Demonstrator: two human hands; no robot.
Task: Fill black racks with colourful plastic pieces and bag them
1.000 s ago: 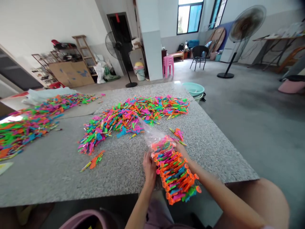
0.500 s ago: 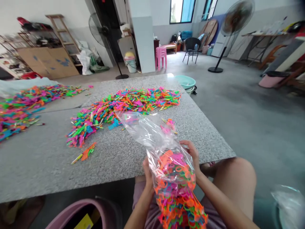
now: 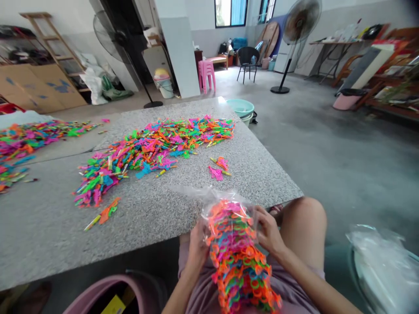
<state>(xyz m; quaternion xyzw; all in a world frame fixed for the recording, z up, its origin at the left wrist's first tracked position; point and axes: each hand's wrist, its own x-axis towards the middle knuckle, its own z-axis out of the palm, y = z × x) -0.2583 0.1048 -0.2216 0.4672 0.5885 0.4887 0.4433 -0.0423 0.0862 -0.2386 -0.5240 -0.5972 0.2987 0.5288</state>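
Both hands grip a clear plastic bag point(image 3: 235, 244) packed with bright plastic toy pieces, held over the person's lap just off the near edge of a speckled stone table point(image 3: 157, 213). The left hand point(image 3: 197, 245) clasps the bag's left side, the right hand point(image 3: 269, 230) its right. On the table lies a long heap of loose coloured pieces point(image 3: 153, 152), with 2 small clusters point(image 3: 220, 168) apart from it. A pink bin point(image 3: 111, 294) stands below.

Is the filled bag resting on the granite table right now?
No: both hands, left and right, hold the bag over the lap, off the table.
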